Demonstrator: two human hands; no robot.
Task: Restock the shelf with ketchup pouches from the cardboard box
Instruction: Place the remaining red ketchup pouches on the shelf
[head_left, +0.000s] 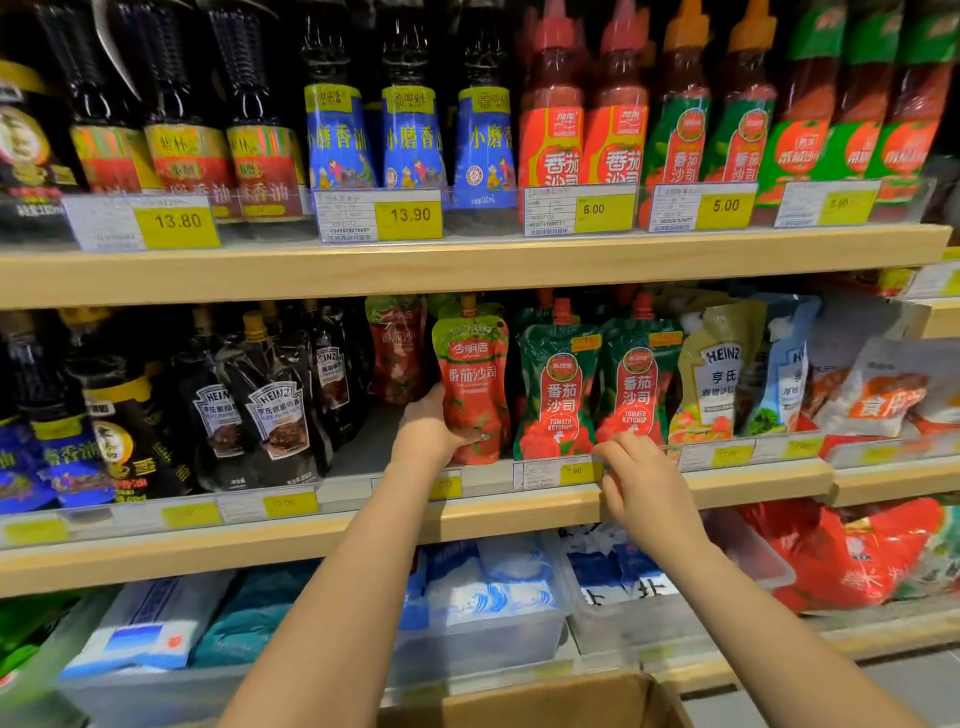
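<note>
Left hand (428, 423) grips a red ketchup pouch (474, 382) upright on the middle shelf (727, 486). Right hand (641, 475) rests at the shelf edge, fingers curled, seemingly holding nothing. Cardboard box (545, 701) below.

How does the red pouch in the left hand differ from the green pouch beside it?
The red pouch is mostly red with an orange cap; the green pouch is dark green with a red cap. The left hand holds the red one; the green one stands untouched. Both are upright ketchup pouches.
</note>
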